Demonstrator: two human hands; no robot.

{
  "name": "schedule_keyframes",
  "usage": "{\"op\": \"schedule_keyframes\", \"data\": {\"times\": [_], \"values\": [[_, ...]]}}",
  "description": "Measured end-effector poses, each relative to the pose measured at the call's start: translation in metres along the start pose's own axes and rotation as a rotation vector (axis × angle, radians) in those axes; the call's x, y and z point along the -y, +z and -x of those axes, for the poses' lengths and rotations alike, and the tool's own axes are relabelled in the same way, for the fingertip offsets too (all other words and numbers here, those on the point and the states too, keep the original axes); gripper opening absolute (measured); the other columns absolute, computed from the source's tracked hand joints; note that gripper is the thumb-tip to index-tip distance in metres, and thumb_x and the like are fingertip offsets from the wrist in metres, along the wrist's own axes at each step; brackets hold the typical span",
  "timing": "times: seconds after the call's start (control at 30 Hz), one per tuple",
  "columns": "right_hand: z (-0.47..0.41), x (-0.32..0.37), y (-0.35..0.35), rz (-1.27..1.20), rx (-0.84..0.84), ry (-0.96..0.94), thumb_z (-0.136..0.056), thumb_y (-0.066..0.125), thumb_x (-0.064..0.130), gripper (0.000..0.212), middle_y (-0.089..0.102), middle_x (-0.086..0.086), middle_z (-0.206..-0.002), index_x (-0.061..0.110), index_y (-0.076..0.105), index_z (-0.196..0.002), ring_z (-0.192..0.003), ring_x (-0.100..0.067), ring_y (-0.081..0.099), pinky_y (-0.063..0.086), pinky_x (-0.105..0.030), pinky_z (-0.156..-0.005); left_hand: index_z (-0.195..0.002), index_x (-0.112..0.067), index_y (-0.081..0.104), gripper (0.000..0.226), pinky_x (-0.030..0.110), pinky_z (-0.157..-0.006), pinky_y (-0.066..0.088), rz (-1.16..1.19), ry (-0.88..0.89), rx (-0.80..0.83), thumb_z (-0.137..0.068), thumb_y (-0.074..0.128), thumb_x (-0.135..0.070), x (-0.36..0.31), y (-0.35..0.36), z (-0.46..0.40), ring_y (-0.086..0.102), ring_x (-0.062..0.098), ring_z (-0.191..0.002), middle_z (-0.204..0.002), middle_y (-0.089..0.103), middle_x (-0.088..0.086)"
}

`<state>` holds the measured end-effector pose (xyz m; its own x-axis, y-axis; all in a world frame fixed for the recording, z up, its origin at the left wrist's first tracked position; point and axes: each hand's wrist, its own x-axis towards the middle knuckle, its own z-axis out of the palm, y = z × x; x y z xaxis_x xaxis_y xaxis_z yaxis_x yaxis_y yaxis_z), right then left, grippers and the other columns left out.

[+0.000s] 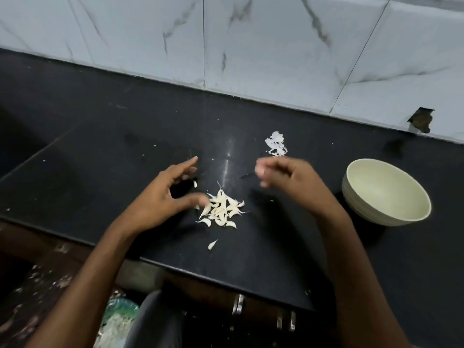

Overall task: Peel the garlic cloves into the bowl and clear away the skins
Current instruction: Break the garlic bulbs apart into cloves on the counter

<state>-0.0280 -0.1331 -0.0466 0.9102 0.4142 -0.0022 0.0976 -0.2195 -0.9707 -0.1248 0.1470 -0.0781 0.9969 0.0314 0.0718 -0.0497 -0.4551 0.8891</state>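
Hands hover over a black stone bench (125, 146) where a heap of garlic cloves (222, 209) lies between them. The left hand (160, 197) is spread, fingers relaxed and holding nothing, its thumb tip just beside the near left edge of the heap; a small pale piece (195, 184) lies on the bench under its fingers. The right hand (286, 182) is blurred, its fingers curled inward above the bench; whether it pinches anything cannot be told. One stray clove (212, 244) lies apart from the heap, nearer the bench's front edge. A small pile of papery skins (276, 144) sits beyond the right hand, toward the marbled wall tiles (251, 46). A pale cream bowl (386, 192) stands to the right of the right hand, well apart from the heap; the part of its inside that shows holds nothing.
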Motion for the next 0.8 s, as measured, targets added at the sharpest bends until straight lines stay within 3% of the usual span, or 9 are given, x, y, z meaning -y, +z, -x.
{"op": "schedule_keyframes", "data": {"times": [0.03,0.1,0.2,0.33,0.5,0.63,0.8], "values": [[0.022,-0.005,0.008,0.064,0.051,0.055,-0.086,0.083,0.032,0.035,0.079,-0.001,-0.105,0.016,0.074,-0.116,-0.088,-0.015,0.075,0.06,-0.028,-0.084,-0.155,-0.049,0.037,0.116,0.032,-0.12,0.033,-0.057,-0.017,0.063,-0.054,0.089,-0.072,0.001,-0.001,0.01,0.045,0.001,-0.137,-0.14,0.051,-0.026],[0.059,-0.012,0.026,0.162,0.069,0.162,-0.063,0.095,0.051,0.073,0.074,0.001,-0.11,0.02,0.071,-0.125,-0.087,-0.011,0.075,0.059,-0.027,-0.087,-0.16,-0.051,0.02,0.143,0.035,-0.123,0.025,-0.198,-0.035,0.106,-0.037,0.083,-0.086,0.0,0.003,0.03,0.03,0.001,-0.142,-0.144,0.038,-0.032],[0.083,-0.011,0.054,0.334,0.063,0.177,-0.047,0.097,0.052,0.097,0.058,0.006,-0.116,0.028,0.063,-0.135,-0.088,-0.009,0.07,0.059,-0.025,-0.087,-0.163,-0.044,0.009,0.154,0.042,-0.125,0.023,-0.348,-0.026,0.121,-0.033,0.073,-0.096,-0.006,0.015,0.049,0.017,0.006,-0.147,-0.159,0.026,-0.024],[0.075,-0.007,0.082,0.468,-0.034,0.126,-0.059,0.1,0.04,0.082,0.055,0.006,-0.112,0.019,0.067,-0.131,-0.087,-0.011,0.068,0.058,-0.031,-0.09,-0.163,-0.03,0.026,0.143,0.042,-0.124,0.027,-0.373,0.019,0.052,-0.042,0.071,-0.091,-0.01,0.031,0.06,0.021,0.004,-0.145,-0.16,0.032,-0.018],[0.058,-0.019,0.09,0.392,-0.212,0.044,-0.067,0.098,0.035,0.051,0.067,0.002,-0.104,0.021,0.074,-0.109,-0.081,-0.005,0.07,0.059,-0.025,-0.087,-0.144,-0.022,0.061,0.09,0.002,-0.104,0.029,-0.262,0.061,-0.199,-0.063,0.086,-0.054,-0.002,0.04,0.059,0.046,0.005,-0.131,-0.138,0.057,-0.02],[0.051,-0.025,0.086,0.275,-0.201,0.043,-0.067,0.098,0.027,0.046,0.075,0.003,-0.093,0.017,0.076,-0.107,-0.079,-0.006,0.074,0.062,-0.027,-0.085,-0.131,-0.017,0.071,0.068,0.012,-0.1,0.045,-0.143,0.023,-0.287,-0.068,0.095,-0.027,-0.001,0.039,0.05,0.061,0.007,-0.112,-0.124,0.066,-0.018],[0.046,-0.019,0.079,0.204,-0.309,0.018,-0.08,0.09,0.03,0.023,0.077,0.006,-0.079,0.018,0.081,-0.097,-0.07,-0.005,0.074,0.062,-0.028,-0.073,-0.123,-0.015,0.076,0.06,0.007,-0.085,0.048,-0.054,-0.01,-0.33,-0.066,0.096,-0.018,0.003,0.039,0.039,0.067,0.002,-0.092,-0.106,0.072,-0.014]]}}
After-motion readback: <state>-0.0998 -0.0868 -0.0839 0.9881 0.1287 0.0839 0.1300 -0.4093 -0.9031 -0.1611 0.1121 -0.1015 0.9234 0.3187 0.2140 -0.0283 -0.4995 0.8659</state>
